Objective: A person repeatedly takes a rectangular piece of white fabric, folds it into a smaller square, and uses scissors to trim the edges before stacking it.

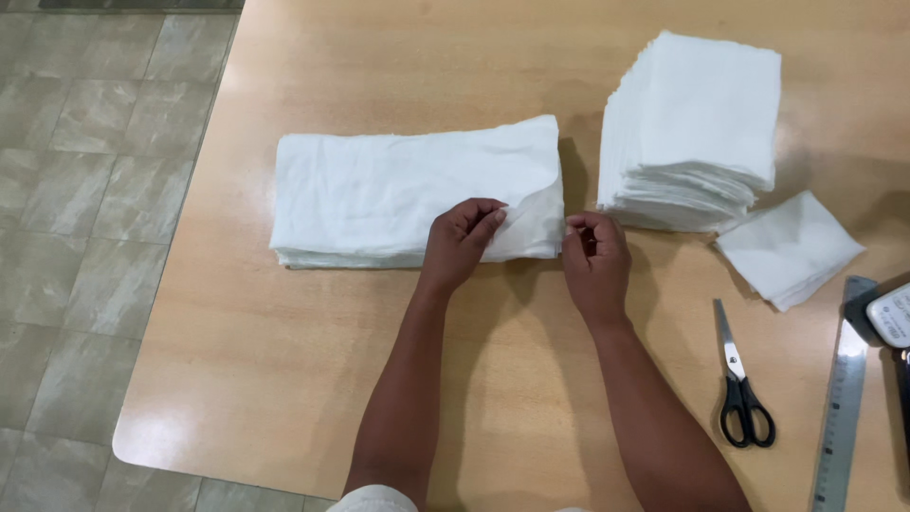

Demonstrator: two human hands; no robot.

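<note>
The left hand [460, 237] has its fingers [488, 223] curled nearly closed, pinching the top layer of the long folded white cloth [398, 190] near its right end. The right hand [595, 258] curls loosely at the cloth's right corner; whether it grips anything cannot be told. The cloth lies flat on the wooden surface [284, 351], left of a stack of white squares [692, 128].

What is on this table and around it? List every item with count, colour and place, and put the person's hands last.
long folded cloth: 1, white, table centre
stack of cloth squares: 1, white, upper right
small folded cloth pile: 1, white, right of the stack
scissors: 1, black handles, lower right
ruler: 1, grey metal, right edge
device: 1, white, cut off at right edge
table: 1, light wood
floor: grey tiles, left
left hand: pinching the long cloth's near right edge
right hand: at the cloth's right corner
</note>
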